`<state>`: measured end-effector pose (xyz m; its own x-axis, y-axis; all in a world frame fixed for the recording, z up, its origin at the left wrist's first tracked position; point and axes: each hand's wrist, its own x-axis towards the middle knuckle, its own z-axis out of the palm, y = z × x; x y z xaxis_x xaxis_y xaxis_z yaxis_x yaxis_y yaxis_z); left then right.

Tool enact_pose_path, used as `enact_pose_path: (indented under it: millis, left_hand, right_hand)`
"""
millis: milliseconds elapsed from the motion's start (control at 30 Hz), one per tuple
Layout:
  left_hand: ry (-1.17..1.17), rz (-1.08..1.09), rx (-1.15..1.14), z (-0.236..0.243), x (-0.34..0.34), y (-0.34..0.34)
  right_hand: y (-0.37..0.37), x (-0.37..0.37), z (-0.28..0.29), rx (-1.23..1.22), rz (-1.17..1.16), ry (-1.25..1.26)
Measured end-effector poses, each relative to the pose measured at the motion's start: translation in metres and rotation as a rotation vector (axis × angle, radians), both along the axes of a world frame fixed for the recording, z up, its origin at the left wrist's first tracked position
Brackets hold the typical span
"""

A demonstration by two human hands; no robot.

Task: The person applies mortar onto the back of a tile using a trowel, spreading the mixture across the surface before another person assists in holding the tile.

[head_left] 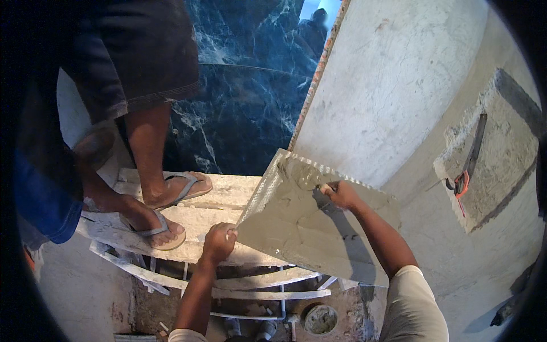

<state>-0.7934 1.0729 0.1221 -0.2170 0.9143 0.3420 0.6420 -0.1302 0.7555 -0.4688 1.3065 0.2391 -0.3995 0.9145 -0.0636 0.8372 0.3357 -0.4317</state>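
Observation:
A large tile [276, 239] with its upturned face coated in wet grey mortar lies tilted across the right end of wooden planks [199, 216], a textured pale border showing along its edges. My left hand [219, 242] is closed on the tile's left corner. Toward the tile's upper middle, my right hand [340, 195] grips the handle of a trowel on the mortar; the trowel's blade is partly hidden.
A co-worker's sandalled feet [156, 231] stand on the planks at left. Dark blue marbled tiles [239, 114] cover the upper middle beside pale plaster [376, 85]. A hacksaw [473, 154] rests in a rough recess at right. Below are pipes and a round container [321, 319].

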Motion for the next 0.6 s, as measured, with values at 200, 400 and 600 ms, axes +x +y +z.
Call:
enact_pose_path:
  millis: [200, 400, 600]
  left_hand:
    - [-0.020, -0.011, 0.066, -0.006, 0.002, 0.009]
    - [-0.020, 0.003, -0.016, 0.005, -0.009, -0.003]
    - [-0.040, -0.018, -0.018, 0.007, 0.004, 0.005]
  right_hand:
    - [0.035, 0.016, -0.004, -0.082, -0.155, -0.014]
    - [-0.012, -0.001, 0.027, -0.646, -0.381, 0.389]
    - [0.018, -0.020, 0.007, -0.846, -0.377, 0.608]
